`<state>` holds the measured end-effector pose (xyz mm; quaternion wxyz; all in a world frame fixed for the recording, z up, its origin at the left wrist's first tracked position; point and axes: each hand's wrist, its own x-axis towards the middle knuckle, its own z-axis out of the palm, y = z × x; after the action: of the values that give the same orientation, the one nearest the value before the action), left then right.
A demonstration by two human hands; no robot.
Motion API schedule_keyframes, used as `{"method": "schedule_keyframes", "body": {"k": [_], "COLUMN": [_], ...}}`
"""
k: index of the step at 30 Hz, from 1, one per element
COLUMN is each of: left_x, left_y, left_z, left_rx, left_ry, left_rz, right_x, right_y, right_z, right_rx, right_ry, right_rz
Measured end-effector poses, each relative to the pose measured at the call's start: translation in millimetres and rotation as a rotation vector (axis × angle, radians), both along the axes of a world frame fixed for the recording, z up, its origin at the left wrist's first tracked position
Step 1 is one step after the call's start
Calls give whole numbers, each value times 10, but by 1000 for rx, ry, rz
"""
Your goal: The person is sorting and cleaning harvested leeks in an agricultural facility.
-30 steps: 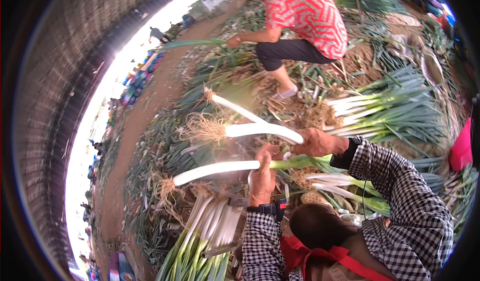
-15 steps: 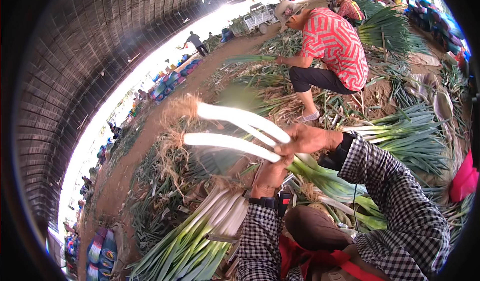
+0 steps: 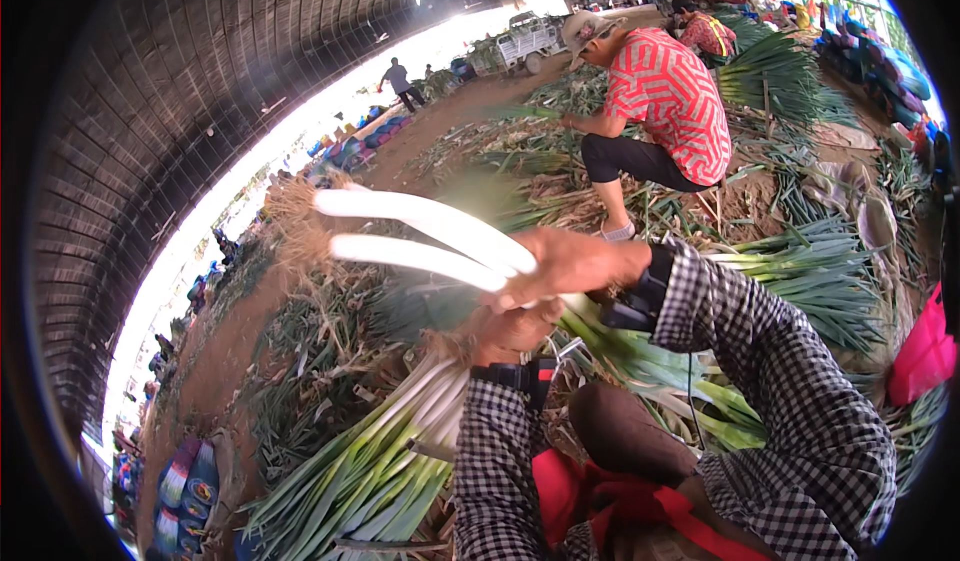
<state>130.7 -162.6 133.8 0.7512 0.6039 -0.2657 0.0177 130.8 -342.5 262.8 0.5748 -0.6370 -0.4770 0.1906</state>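
Observation:
Two or more long green onions (image 3: 425,218) stretch out to the left from my hands, white stems and tangled roots first. Their green leaves trail down to the right behind my wrist. My right hand (image 3: 580,263) is closed around the stems. Just below it, my left hand (image 3: 517,329) is closed on the same onions, its fingertips partly hidden by the right hand. Beneath my left forearm lies a bundle of green onions (image 3: 370,461), white ends toward my hand. Motion slightly blurs the held roots and the right hand.
A person in a red patterned shirt (image 3: 668,101) bends over ahead, handling green leaves. Another pile of green onions (image 3: 815,276) lies right, near a pink bag (image 3: 922,356). Onion scraps (image 3: 330,351) litter the ground. Wrapped bundles (image 3: 188,496) stand lower left; a truck (image 3: 530,46) is parked far off.
Both my hands have moved left and slightly up with the green onions, and the root ends have swung further left. The person ahead has lowered the leaves a little.

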Motion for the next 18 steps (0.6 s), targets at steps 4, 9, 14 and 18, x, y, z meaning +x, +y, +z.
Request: {"method": "schedule_keyframes", "body": {"k": [4,9,14,18], "left_x": [-138,-494,-483,-741], "left_y": [243,-427,-140,294], "left_z": [192,655,1293,1996], "left_rx": [-133,-69,75,477], "left_ry": [104,-200,-691,-757], "left_rz": [-142,315,909,1414], "right_x": [-60,-11,-561,-847], "right_y": [410,538,819,738], "right_z": [237,643,1134,1552], "right_rx": [-68,135,542,673], "right_ry": [-269,-599,-701,-583], "right_rz": [-109,-381,-293,-290]}}
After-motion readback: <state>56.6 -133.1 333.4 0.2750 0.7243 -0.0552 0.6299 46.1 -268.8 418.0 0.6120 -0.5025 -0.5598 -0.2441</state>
